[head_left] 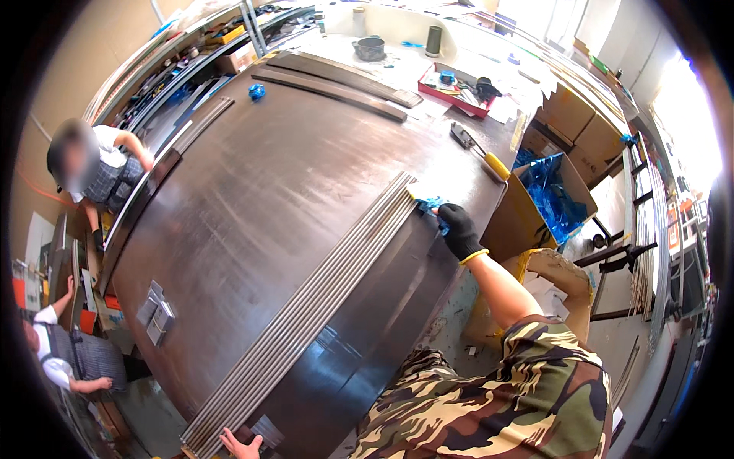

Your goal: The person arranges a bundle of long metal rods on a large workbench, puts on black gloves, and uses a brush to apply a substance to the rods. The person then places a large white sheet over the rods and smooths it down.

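A bundle of several long, thin metal rods lies side by side, slanting across the big dark tabletop. My right hand, in a black glove with a yellow cuff, is closed on a crumpled blue wad at the far end of the rods. Whether the wad is film or cloth cannot be made out. My bare left hand is at the near end, fingers spread and the fingertips against the edge of the outermost rod. The picture's lower edge cuts off part of that hand.
Flat dark bars lie along the far edge. A yellow-handled tool and a red tray are at the far right. Boxes with blue film stand right of the table. Two people work along the left side, one by a long bar.
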`<state>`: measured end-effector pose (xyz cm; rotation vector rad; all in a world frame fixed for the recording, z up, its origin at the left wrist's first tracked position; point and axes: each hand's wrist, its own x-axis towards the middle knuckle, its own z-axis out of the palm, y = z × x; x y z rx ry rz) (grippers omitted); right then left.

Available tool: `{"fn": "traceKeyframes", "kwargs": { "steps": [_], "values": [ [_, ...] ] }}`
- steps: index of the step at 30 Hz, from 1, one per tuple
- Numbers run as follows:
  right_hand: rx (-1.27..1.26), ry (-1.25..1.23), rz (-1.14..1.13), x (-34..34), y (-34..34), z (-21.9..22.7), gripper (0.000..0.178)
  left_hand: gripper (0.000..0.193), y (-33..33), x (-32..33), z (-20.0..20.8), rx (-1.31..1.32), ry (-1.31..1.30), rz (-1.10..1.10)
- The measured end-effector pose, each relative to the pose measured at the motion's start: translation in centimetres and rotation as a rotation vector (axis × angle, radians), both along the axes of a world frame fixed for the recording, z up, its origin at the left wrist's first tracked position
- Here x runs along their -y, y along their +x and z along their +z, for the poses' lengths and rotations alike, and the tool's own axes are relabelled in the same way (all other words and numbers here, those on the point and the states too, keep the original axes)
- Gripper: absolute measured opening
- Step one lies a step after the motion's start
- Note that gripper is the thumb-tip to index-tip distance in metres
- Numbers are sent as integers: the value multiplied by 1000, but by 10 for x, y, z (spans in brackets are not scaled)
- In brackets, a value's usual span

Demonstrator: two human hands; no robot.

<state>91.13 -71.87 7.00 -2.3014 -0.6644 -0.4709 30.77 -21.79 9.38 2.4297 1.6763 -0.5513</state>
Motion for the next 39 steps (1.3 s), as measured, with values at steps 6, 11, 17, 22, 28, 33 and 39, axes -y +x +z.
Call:
{"fn": "traceKeyframes", "kwargs": {
  "steps": [6, 11, 17, 22, 28, 33, 39],
  "values": [
    [-9, -60, 20, -14, 8, -2, 17, 114, -5, -4, -5, 75, -9, -31],
    [18, -29, 29, -38, 18, -1, 13, 115, -10, -2, -8, 97, -13, -15],
    [79, -16, 51, -47, 26, 0, 11, 112, -10, -3, -10, 83, 23, -35],
    [30, 28, 67, -24, -9, -12, 8, 111, -8, -1, -7, 61, -4, 11],
    [25, -37, 78, -15, -34, 4, 7, 113, -21, -10, -22, 59, -2, 10],
    [78, -82, -50, -7, -32, 5, 13, 111, -7, -7, -15, 58, 0, -10],
    [-29, -5, 164, -41, -30, -4, 12, 111, -6, -2, -4, 12, 9, 8]
  ]
}}
